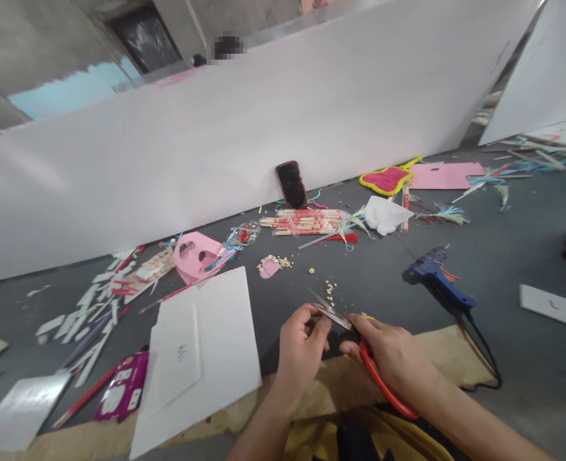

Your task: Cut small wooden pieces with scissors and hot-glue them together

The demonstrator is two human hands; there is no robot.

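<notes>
Red-handled scissors (332, 315) are gripped in my right hand (393, 352), with one red handle loop hanging below the palm and the blades pointing up and left. The fingers of my left hand (305, 339) are pinched together at the blades; whatever lies between them is too small or hidden to make out. Just beyond the blades, small pale beads or pieces (330, 291) are scattered on the dark table. Farther off, more of these pieces surround a small pink cutout (270, 269).
A blue glue gun (439, 278) lies to the right, its black cord curling toward the front edge. White sheets (216, 346) lie left. A phone (292, 184) leans against the white partition (244, 128), behind bundled sticks (307, 221). Paper scraps (79, 314) litter the far left.
</notes>
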